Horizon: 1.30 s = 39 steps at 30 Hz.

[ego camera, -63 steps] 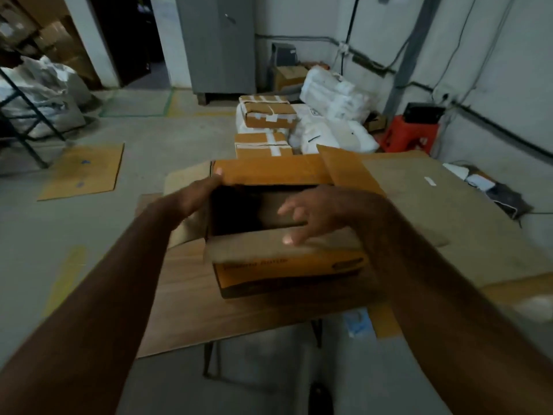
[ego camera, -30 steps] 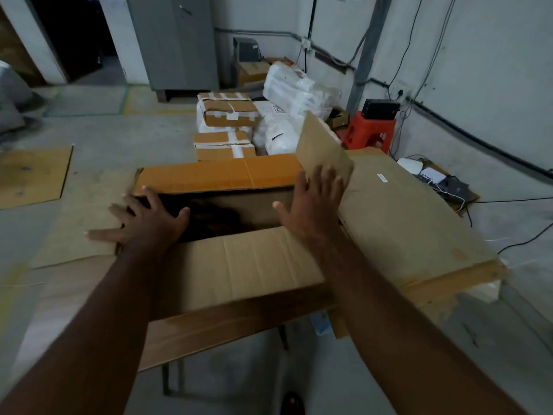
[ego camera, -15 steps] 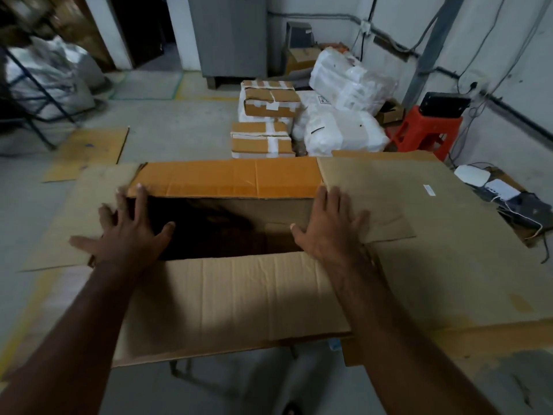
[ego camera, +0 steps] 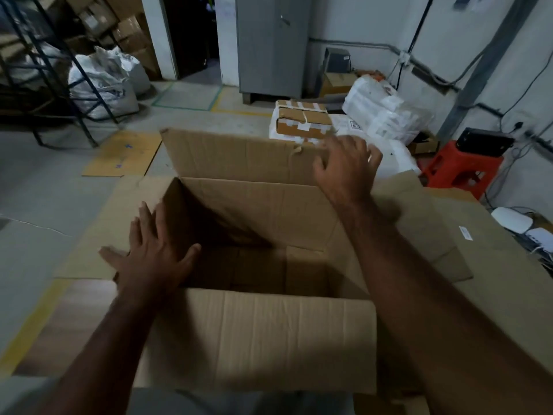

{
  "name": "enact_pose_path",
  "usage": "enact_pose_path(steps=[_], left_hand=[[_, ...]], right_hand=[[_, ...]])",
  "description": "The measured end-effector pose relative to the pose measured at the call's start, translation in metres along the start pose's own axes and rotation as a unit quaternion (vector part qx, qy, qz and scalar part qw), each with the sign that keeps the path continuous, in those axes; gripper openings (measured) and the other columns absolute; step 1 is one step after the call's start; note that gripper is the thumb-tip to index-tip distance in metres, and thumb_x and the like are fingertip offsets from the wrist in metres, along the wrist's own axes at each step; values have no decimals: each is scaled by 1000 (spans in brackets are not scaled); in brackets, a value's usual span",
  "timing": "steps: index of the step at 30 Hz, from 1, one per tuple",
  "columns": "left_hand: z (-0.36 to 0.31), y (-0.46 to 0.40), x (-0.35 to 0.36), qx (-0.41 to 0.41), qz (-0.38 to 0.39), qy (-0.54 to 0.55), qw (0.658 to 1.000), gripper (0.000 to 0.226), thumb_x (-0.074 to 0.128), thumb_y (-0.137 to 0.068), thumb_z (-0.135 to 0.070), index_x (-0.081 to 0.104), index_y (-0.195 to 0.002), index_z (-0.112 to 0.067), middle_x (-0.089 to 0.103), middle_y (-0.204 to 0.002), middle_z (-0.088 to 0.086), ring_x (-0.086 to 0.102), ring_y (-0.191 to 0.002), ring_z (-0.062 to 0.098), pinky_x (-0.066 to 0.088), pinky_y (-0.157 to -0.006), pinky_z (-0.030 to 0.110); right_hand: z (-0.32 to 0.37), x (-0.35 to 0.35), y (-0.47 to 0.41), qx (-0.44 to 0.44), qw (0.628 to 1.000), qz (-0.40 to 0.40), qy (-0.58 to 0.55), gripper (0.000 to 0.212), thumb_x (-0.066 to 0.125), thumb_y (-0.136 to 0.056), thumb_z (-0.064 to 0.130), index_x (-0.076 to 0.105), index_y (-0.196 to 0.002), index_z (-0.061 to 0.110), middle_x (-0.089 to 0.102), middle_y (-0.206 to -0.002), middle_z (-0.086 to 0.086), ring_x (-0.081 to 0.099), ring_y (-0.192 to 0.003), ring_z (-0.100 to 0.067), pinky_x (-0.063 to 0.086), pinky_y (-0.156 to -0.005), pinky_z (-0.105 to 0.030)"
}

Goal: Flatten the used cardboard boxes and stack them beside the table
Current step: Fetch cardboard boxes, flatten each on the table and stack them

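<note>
A dim storeroom with a grey concrete floor (ego camera: 45, 205) and white walls lies behind a wood-grain surface (ego camera: 80, 313), on which a large open brown corrugated cardboard box (ego camera: 254, 333) stands just in front of the person. Its near flap hangs toward the camera, its far flap (ego camera: 236, 157) stands upright, and the inside is dark and deep. The left hand (ego camera: 152, 253) lies flat with spread fingers on the box's left rim and side flap, its grip apart and closed on nothing. The right hand (ego camera: 347, 166) reaches over the far right corner, fingers loosely spread and blurred against the top of the far flap; its grip is likewise apart. To the right, a wide flat sheet of brown cardboard (ego camera: 490, 265) with a small white label lies touching the box. Beyond the box sit taped brown parcels (ego camera: 302, 124), white plastic-wrapped bundles (ego camera: 386, 115), a red plastic stool (ego camera: 460, 166) carrying a black device, a grey metal cabinet (ego camera: 269, 46) and, at far left, a dark metal rack (ego camera: 39, 70) beside a white sack (ego camera: 101, 82). A flat orange-brown cardboard piece (ego camera: 125, 154) lies on the floor.
</note>
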<state>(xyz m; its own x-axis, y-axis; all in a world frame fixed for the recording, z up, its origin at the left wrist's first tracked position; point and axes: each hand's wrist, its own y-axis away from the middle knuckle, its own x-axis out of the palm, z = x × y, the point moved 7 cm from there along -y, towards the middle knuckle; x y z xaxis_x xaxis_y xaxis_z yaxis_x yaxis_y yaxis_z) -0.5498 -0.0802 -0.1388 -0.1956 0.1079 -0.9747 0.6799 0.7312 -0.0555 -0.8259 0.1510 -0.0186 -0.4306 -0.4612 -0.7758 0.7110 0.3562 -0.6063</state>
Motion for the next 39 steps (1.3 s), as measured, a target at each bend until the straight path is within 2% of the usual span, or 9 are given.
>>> enact_pose_path(steps=[3,7,13,23,26,29,34,36,39], left_hand=[[1,-5,4,12,1,5,1000,107,39,-88,-77,-25,-158,-27,-22,-168,5,-5,-157,30,5,-112,78],[1,-8,6,16,0,-9,1000,106,38,-88,-77,-23,-159,-27,-17,-169,3,-7,-157,29,7,-112,78],[1,-14,8,6,24,-52,998,103,35,-89,-79,-11,-162,-24,-18,-169,3,-6,-157,29,15,-112,76],[-1,-4,-5,24,52,-28,998,103,39,-86,-84,2,-163,-25,-11,-170,6,-5,-156,32,6,-112,79],[-12,12,-15,139,61,-13,988,110,25,-75,-97,4,-162,-32,-8,-171,2,-5,-157,27,-3,-112,77],[-33,58,-24,314,108,7,943,122,18,-64,-104,6,-162,-32,-7,-171,-4,-4,-157,19,-7,-114,75],[-29,126,-14,452,124,-79,880,135,37,-60,-104,-4,-163,-26,-13,-170,-2,-12,-154,16,-8,-113,75],[-22,133,-10,462,97,-109,875,127,45,-69,-96,-4,-163,-25,-10,-171,1,-6,-156,20,0,-114,73],[-16,135,-27,460,53,-69,884,100,60,-79,-76,25,-158,-25,28,-165,4,32,-149,26,30,-113,56]], right_hand=[[-4,39,-27,11,998,52,39,60,54,-99,38,38,-155,23,34,-164,-8,20,-155,-30,14,-121,-55],[-10,113,-18,36,970,238,36,69,31,-106,53,4,-164,26,-1,-172,-8,-3,-158,-32,8,-124,-60],[-9,141,9,60,942,327,48,56,17,-107,53,52,-141,26,54,-146,-11,47,-134,-32,22,-115,-57],[24,75,41,16,954,300,14,65,32,-104,60,33,-155,20,34,-162,-10,30,-149,-31,23,-118,-57],[56,39,81,-5,950,311,-34,73,38,-103,63,23,-161,20,20,-169,-8,17,-156,-27,13,-124,-56],[87,0,138,-38,943,323,-65,79,41,-100,67,17,-163,26,12,-172,-2,10,-158,-21,8,-125,-53],[118,-35,237,-119,885,438,-109,120,41,-66,96,9,-164,35,1,-172,7,3,-158,-13,1,-123,-57],[119,-44,261,-157,879,445,-72,124,48,-65,97,3,-163,37,-2,-172,9,0,-157,-12,-2,-122,-62],[113,-63,279,-166,886,430,-48,114,65,-75,80,6,-163,39,2,-171,11,4,-156,-13,1,-122,-61]])
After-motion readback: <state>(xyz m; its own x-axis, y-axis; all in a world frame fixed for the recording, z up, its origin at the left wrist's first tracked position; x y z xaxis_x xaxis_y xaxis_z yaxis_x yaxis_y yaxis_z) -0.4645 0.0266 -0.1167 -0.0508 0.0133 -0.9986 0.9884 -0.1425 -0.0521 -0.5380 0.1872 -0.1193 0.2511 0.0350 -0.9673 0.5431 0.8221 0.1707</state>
